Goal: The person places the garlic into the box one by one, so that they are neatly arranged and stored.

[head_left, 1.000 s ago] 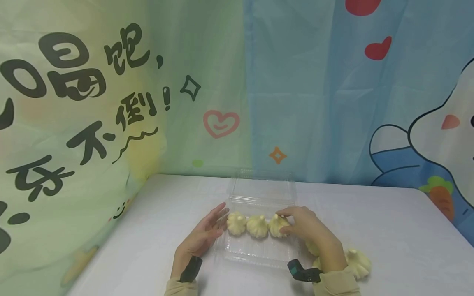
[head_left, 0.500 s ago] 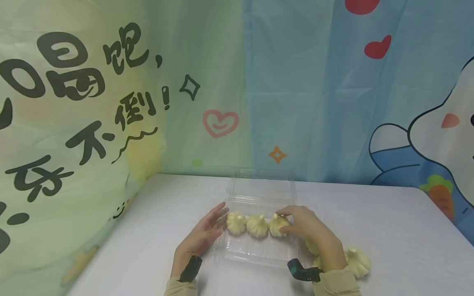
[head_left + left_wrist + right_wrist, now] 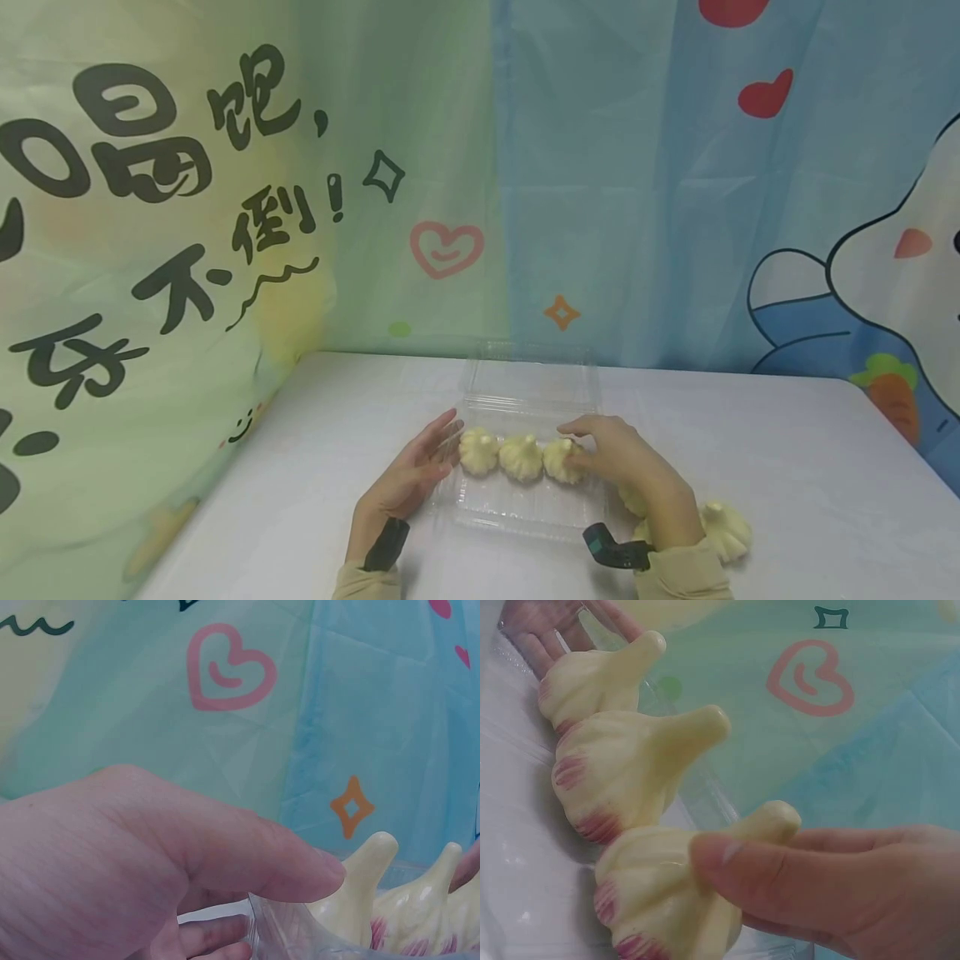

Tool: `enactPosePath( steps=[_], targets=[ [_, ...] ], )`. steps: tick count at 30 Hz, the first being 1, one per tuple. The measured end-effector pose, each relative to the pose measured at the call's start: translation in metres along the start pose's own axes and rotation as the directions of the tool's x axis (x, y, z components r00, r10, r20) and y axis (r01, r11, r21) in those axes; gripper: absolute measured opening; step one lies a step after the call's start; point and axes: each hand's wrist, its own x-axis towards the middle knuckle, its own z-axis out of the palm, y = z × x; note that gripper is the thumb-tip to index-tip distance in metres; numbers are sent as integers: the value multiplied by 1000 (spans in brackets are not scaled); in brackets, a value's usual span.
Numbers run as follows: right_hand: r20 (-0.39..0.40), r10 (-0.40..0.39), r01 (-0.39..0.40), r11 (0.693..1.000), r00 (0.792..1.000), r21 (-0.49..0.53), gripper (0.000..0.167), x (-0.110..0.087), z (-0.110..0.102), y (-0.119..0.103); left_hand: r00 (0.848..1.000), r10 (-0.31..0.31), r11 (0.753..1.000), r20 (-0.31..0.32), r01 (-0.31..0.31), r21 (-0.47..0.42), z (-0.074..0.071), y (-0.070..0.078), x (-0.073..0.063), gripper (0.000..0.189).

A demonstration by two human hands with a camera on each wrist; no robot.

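Note:
Three cream garlic bulbs with purple streaks stand in a row across a clear plastic clamshell box [image 3: 517, 521]: a left bulb [image 3: 478, 452], a middle bulb [image 3: 521, 458] and a right bulb [image 3: 562, 461]. My left hand [image 3: 408, 471] rests along the box's left wall, fingers extended, its thumb beside the left bulb's stem in the left wrist view. Over the right bulb is my right hand [image 3: 626, 454]. Its thumb [image 3: 742, 870] lies against that bulb, while the index fingertip stands a little off it in the head view. The other right fingers are partly hidden behind the bulb.
More garlic bulbs [image 3: 725, 532] lie on the white table [image 3: 810, 492] at the right, partly hidden by the right forearm. The box's raised lid [image 3: 532, 379] lies back toward the printed curtain [image 3: 600, 208].
The right index fingertip has come slightly away from the right bulb, which it pinched with the thumb before. That bulb sits a touch lower and farther left. The left hand has not moved.

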Motion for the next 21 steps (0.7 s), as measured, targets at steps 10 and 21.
enactPosePath(
  steps=[10, 21],
  targets=[
    [35, -69, 68, 997, 997, 36, 58, -3, -4, -1, 1000, -17, 1000, -10, 17, 2, 1, 2, 0, 83],
    [-5, -102, 102, 995, 995, 9, 59, -12, -17, -7, 1000, -7, 1000, -2, 7, 1, 0, 1, 0, 83]
  ],
)
